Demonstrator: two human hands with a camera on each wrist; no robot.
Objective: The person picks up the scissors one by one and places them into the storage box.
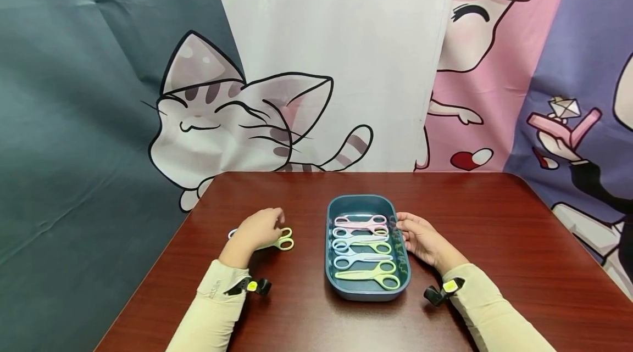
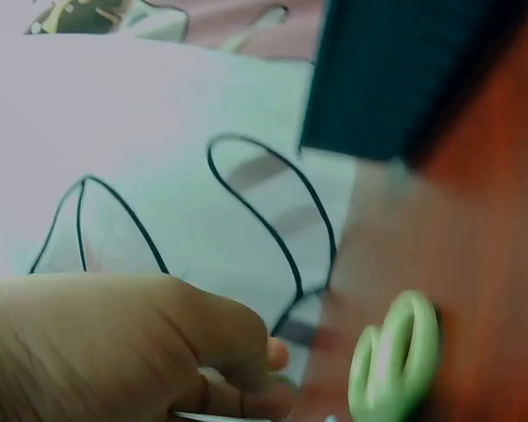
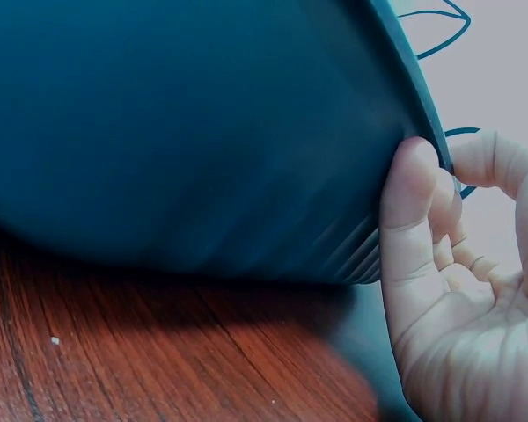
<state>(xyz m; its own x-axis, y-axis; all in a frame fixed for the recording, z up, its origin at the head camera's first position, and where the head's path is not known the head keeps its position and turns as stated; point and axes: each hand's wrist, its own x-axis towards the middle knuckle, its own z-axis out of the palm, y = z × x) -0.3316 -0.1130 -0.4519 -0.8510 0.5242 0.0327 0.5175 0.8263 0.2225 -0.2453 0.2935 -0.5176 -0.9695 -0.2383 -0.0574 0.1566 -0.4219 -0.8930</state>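
Observation:
A dark blue-green rectangular tray (image 1: 332, 283) stands on the table, also filling much of the right wrist view. Inside lie several pairs of scissors: pink scissors (image 1: 353, 225) at the far end, light blue scissors (image 1: 353, 258) in the middle, and green scissors (image 1: 363, 274) nearest me. My right hand (image 1: 422, 239) pinches the tray's right rim, thumb against the outer wall. Left of the tray, my left hand (image 1: 257, 231) hovers over green-handled scissors (image 1: 286, 241), fingers bent down. A pale blue handle (image 1: 232, 233) shows beyond that hand. Its fingertips are partly hidden, so any grip is unclear.
The reddish-brown wooden table (image 1: 475, 204) reaches back to a cartoon-printed cloth backdrop (image 1: 386, 39). Both wrists wear black straps; the left strap (image 1: 249, 286) and right strap (image 1: 443, 291) lie close above the table.

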